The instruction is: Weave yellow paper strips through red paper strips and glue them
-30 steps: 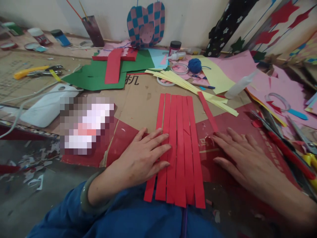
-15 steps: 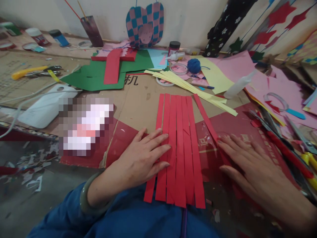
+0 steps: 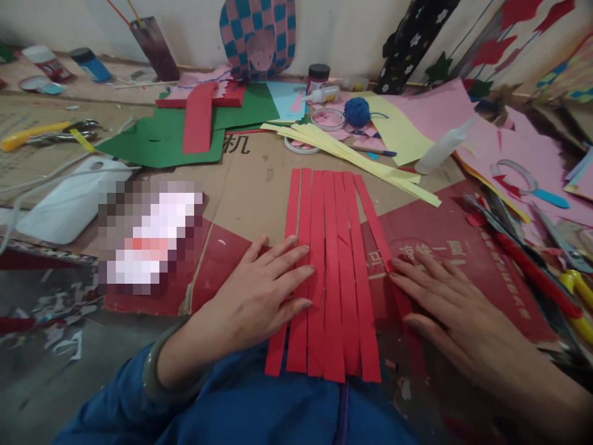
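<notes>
Both hands lie flat, fingers spread and gripping nothing, the left hand (image 3: pixel 254 296) on red paper strips (image 3: pixel 333 259). The right hand (image 3: pixel 451 309) has drawn a loose red strip (image 3: pixel 370 225) alongside them.

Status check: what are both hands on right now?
Left hand flat on red paper strips. Right hand on slanted red strip. Red-handled scissors off to the right.
</notes>
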The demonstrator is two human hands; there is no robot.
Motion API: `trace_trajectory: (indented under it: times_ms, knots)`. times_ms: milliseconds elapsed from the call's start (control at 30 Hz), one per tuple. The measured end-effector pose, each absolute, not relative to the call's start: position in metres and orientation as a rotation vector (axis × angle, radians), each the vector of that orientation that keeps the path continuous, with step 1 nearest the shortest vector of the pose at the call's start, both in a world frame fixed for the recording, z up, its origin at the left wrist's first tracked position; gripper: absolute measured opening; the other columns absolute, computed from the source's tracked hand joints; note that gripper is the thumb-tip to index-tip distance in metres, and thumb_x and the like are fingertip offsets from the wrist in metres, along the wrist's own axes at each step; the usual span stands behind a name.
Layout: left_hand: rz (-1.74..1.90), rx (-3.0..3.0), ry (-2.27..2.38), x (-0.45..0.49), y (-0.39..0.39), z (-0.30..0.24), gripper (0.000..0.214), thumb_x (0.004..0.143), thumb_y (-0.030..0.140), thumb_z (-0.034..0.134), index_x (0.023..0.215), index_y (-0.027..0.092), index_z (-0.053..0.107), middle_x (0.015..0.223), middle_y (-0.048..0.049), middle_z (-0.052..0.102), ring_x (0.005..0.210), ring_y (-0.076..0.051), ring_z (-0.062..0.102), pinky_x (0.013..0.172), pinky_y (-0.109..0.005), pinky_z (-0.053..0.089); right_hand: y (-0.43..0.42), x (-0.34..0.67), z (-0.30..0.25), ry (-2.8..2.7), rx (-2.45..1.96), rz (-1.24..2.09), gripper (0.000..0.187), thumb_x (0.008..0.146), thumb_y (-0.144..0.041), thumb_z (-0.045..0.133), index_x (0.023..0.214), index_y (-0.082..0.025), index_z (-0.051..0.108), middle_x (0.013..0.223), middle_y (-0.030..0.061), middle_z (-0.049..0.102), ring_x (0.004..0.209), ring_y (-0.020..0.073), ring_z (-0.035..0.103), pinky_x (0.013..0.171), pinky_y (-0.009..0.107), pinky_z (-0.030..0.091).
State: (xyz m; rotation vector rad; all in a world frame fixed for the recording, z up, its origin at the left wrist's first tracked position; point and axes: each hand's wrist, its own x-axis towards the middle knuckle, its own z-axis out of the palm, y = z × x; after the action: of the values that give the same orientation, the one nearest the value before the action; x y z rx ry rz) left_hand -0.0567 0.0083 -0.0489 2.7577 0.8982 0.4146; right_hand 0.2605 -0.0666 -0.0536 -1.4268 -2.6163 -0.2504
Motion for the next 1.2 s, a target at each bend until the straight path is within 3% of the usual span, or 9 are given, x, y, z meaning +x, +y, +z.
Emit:
trace_trajectory:
  times_ms: [233, 500, 600, 800, 1200]
  knots:
    - [0.41, 2.762, 0.905, -0.057, 0.009, -0.049, 0.04, 0.102, 0.042, 0.043, 0.123, 0.016, 0.065, 0.141, -0.0147, 0.059, 0.136, -0.036, 0.05, 0.108, -0.063, 0.039, -0.064, 0.244, -0.061, -2.564, -1.418, -0.287, 0.043, 0.1, -0.037, 0.039, 0.125, -0.011, 0.061, 0.134, 0.015, 0.063, 0.14, 0.0354, 0.041, 0.109, 0.058, 0.038]
    - [0.418, 2.769, 0.897, -0.057, 0.009, -0.05, 0.04, 0.101, 0.042, 0.044, 0.122, 0.016, 0.065, 0.141, -0.0148, 0.059, 0.137, -0.036, 0.049, 0.107, -0.064, 0.04, -0.062, 0.241, -0.06, -2.534, -1.401, -0.295, 0.046, 0.101, -0.038, 0.037, 0.131, -0.011, 0.058, 0.136, 0.0158, 0.061, 0.145, 0.0331, 0.033, 0.114, 0.056, 0.032]
    - [0.423, 2.771, 0.901, -0.057, 0.008, -0.05, 0.04, 0.102, 0.042, 0.043, 0.122, 0.016, 0.065, 0.141, -0.0145, 0.059, 0.136, -0.036, 0.05, 0.107, -0.064, 0.04, -0.06, 0.243, -0.06, -2.533, -1.401, -0.327, 0.046, 0.101, -0.035, 0.038, 0.135, -0.008, 0.054, 0.137, 0.016, 0.061, 0.146, 0.0336, 0.031, 0.114, 0.056, 0.032]
    - [0.412, 2.763, 0.907, -0.057, 0.008, -0.05, 0.039, 0.101, 0.043, 0.045, 0.122, 0.017, 0.065, 0.141, -0.0143, 0.059, 0.137, -0.035, 0.049, 0.11, -0.061, 0.038, -0.058, 0.24, -0.065, -2.536, -1.406, -0.296, 0.041, 0.101, -0.034, 0.039, 0.128, -0.009, 0.058, 0.135, 0.0153, 0.062, 0.139, 0.0373, 0.041, 0.112, 0.06, 0.034]
    - [0.4, 2.77, 0.9, -0.057, 0.008, -0.05, 0.038, 0.102, 0.042, 0.044, 0.123, 0.017, 0.063, 0.142, -0.013, 0.058, 0.138, -0.034, 0.048, 0.11, -0.061, 0.037, -0.056, 0.235, -0.065, -2.504, -1.393, -0.24, 0.037, 0.099, -0.029, 0.042, 0.127, -0.016, 0.063, 0.134, 0.0147, 0.063, 0.144, 0.035, 0.036, 0.116, 0.061, 0.032]
